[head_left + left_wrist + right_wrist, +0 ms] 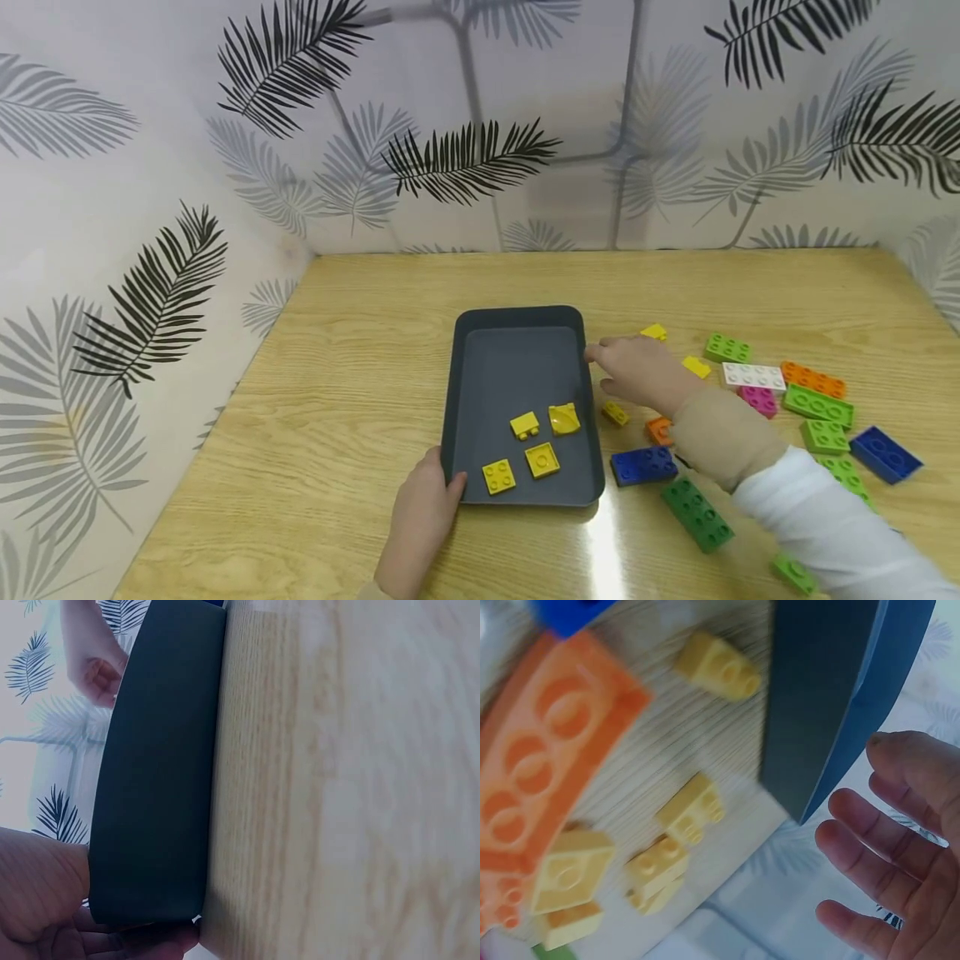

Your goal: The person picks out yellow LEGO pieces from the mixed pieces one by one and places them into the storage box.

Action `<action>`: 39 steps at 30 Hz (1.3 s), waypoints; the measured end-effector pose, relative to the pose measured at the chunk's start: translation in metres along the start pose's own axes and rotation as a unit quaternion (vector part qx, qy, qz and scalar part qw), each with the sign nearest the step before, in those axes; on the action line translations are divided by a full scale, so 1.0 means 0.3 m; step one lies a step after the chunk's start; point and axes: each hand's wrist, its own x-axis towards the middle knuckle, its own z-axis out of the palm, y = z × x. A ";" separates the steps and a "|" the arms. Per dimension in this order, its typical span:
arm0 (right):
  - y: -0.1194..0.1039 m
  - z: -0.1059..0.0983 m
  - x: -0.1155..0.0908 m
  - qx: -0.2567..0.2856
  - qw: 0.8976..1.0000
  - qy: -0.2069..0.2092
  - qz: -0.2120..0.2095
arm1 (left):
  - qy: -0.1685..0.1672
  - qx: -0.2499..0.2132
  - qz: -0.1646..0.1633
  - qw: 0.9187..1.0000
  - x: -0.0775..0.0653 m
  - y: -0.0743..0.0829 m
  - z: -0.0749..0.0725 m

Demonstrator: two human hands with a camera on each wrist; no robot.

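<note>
A dark grey tray [517, 367] lies on the wooden table with several yellow bricks [542, 459] in its nearer half. My left hand [423, 508] grips the tray's near left corner, thumb over the rim; in the left wrist view its fingers [97, 941] reach round the tray wall. Beside the tray's right rim is my right hand [648, 371]. The right wrist view shows its fingers [870, 832] spread and slightly bent, holding nothing. Near that hand lie a small yellow brick [615, 413] and other yellow bricks [696, 367].
Right of the tray lie a blue brick [643, 467], a dark green brick [697, 514] and an orange brick [660, 431]. Farther right are a white brick [753, 377], a pink brick [757, 401] and several light green bricks [825, 436]. A leaf-patterned curtain [570, 208] stands behind the table.
</note>
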 end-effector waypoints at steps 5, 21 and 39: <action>0.042 0.011 -0.019 -0.001 1.000 -0.007 0.011 | -0.004 0.001 -0.007 1.000 -0.001 0.000 -0.003; 0.166 0.059 -0.091 -0.007 0.997 -0.033 0.072 | -0.003 -0.003 -0.009 1.000 -0.004 0.003 -0.005; 0.198 0.079 -0.118 -0.003 0.989 -0.059 0.137 | -0.010 0.003 -0.011 1.000 0.002 0.007 -0.004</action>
